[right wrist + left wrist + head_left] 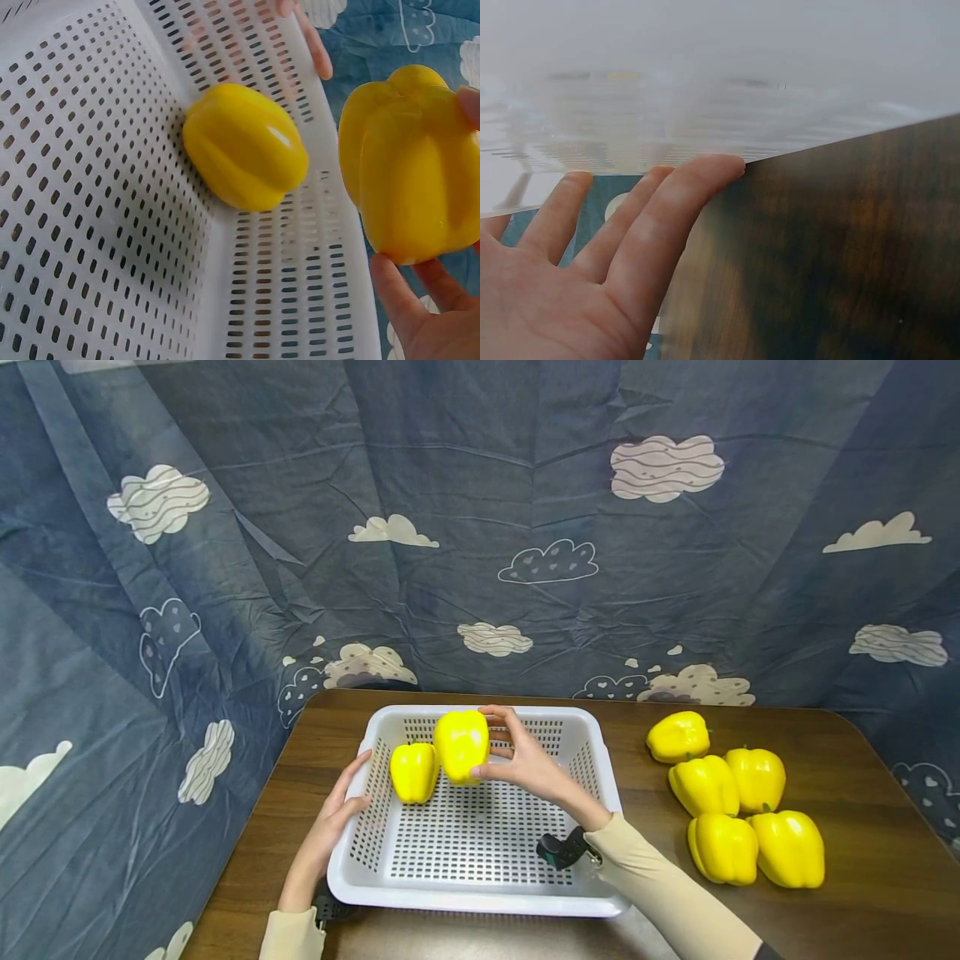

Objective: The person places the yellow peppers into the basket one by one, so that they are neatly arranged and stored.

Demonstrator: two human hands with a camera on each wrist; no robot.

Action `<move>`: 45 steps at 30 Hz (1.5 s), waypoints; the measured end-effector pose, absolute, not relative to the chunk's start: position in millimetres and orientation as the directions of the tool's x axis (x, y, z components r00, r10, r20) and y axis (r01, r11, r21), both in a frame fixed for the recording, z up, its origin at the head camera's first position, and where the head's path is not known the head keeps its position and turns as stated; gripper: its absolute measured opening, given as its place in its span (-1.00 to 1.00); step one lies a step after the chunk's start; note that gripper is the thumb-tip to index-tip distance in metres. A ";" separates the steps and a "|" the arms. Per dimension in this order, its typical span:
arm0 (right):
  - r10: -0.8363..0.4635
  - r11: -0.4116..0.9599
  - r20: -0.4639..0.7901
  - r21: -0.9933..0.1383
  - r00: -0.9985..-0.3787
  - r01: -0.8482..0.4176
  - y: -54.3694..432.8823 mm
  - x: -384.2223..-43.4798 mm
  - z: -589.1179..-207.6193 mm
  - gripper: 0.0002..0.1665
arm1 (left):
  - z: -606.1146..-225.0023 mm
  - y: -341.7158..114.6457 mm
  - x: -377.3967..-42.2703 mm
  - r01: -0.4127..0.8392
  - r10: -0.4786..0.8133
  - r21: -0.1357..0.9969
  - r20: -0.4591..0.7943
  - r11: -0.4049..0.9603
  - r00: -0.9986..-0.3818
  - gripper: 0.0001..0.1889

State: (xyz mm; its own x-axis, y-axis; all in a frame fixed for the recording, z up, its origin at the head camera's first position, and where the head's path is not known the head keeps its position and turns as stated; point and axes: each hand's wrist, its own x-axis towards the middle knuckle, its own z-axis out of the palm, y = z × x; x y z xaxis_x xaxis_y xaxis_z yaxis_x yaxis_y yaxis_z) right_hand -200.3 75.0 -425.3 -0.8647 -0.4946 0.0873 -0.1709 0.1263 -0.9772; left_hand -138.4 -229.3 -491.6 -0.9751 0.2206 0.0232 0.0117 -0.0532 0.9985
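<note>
My right hand (525, 762) pinches a yellow bell pepper (461, 747) between thumb and fingers, over the back left part of a white perforated plastic basket (480, 902). In the right wrist view, the held pepper (409, 169) appears beside the basket's rim, with fingertips at its sides. A second yellow bell pepper (413, 773) lies inside the basket by the left wall. My left hand (327, 827) rests at the basket's left rim. In the left wrist view, that hand's outstretched fingers (649, 232) touch the outside of the basket wall (802, 67).
To the right of the basket, several yellow bell peppers (723, 849) lie grouped on the brown wooden table (645, 893). A dark blue curtain (480, 593) with cloud prints hangs right behind the table and along its left side.
</note>
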 end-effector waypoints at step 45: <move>-0.412 0.451 -0.019 -0.873 -0.911 -0.186 42.5 -210.2 -475.5 0.03 | -494.3 -229.1 -140.0 -0.002 0.218 0.999 0.008 -0.046 -0.976 -0.34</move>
State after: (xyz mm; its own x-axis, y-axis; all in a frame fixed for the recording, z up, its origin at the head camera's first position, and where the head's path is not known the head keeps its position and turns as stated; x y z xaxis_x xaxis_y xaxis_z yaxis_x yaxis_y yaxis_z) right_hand -210.2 42.5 -475.5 -0.9110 -0.4120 -0.0188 -0.1860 0.4511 -0.8729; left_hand -140.0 -229.1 -494.3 -0.9759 0.2181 0.0081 -0.0020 -0.0461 0.9989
